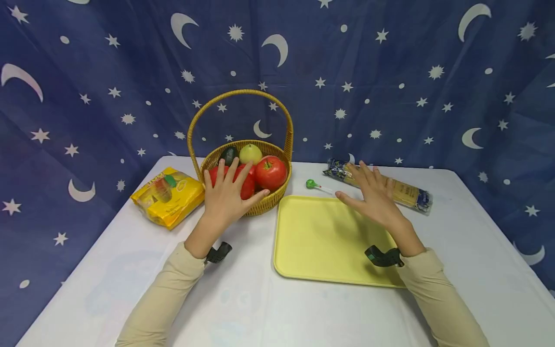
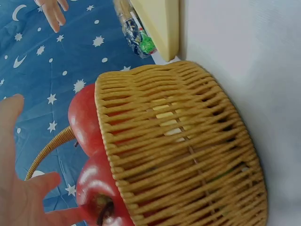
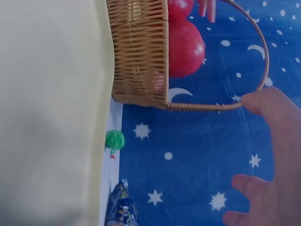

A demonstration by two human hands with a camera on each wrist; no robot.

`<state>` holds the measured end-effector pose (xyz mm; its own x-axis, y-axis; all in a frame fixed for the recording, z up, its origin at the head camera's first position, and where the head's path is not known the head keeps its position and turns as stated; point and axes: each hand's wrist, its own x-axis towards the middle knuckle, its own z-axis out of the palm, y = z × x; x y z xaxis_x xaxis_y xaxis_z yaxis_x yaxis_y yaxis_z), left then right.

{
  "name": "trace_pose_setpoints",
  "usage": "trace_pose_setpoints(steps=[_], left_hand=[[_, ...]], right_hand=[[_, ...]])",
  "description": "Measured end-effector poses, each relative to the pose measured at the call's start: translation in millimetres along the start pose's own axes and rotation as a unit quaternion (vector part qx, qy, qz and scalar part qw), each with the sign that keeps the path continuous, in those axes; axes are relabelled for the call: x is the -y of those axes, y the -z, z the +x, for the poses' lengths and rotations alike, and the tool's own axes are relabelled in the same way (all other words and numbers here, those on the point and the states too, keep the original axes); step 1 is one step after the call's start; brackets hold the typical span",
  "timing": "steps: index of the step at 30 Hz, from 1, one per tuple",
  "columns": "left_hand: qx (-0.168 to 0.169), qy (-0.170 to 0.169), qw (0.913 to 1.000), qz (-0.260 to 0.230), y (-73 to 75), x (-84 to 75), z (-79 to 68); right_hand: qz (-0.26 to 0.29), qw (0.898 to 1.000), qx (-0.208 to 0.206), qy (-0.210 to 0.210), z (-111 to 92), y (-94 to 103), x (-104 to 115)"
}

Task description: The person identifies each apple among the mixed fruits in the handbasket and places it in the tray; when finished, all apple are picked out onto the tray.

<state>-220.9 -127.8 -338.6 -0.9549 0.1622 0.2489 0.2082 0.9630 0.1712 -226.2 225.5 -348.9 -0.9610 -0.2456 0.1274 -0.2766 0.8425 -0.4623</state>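
Note:
In the head view my left hand (image 1: 225,197) spreads its fingers in front of the wicker basket (image 1: 264,207), holding nothing. Red round fruit (image 1: 270,172), a yellow-green fruit (image 1: 250,153) and a dark green avocado (image 1: 229,155) fill the basket, partly hidden by that hand. My right hand (image 1: 374,197), fingers spread too, hovers over the far right part of the yellow tray (image 1: 303,241). Just beyond the tray lies a green lollipop (image 1: 312,184). Behind the right hand, a long pack of dry pasta (image 1: 409,193) is partly covered. In the left wrist view, red fruit (image 2: 96,183) overlaps the left fingertips.
A yellow printed bag (image 1: 169,197) lies left of the basket. The basket's tall handle (image 1: 240,91) arches above the fruit. A white cloth (image 1: 243,308) covers the table, and a blue curtain (image 1: 303,62) with moons and stars hangs behind it.

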Motion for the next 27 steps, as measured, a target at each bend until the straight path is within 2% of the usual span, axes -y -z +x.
trace_pose_setpoints(steps=[11, 17, 22, 27], left_hand=[[-0.024, -0.002, 0.9997, -0.003, -2.6, 8.3, -6.0], [-0.023, 0.0, 0.9997, -0.011, -2.9, 14.8, -14.1], [-0.02, 0.0, 0.9997, -0.014, -1.5, 19.0, -18.9], [-0.038, 0.0, 0.9992, -0.016, -2.5, 24.2, -24.1]], right_hand=[[0.021, 0.999, -0.012, 0.038, 10, -13.7, 12], [0.035, 0.997, -0.022, 0.061, 14, -24.8, 20], [0.039, 0.997, -0.019, 0.071, 17, -30.3, 26], [0.041, 0.995, -0.013, 0.091, 22, -35.4, 33]])
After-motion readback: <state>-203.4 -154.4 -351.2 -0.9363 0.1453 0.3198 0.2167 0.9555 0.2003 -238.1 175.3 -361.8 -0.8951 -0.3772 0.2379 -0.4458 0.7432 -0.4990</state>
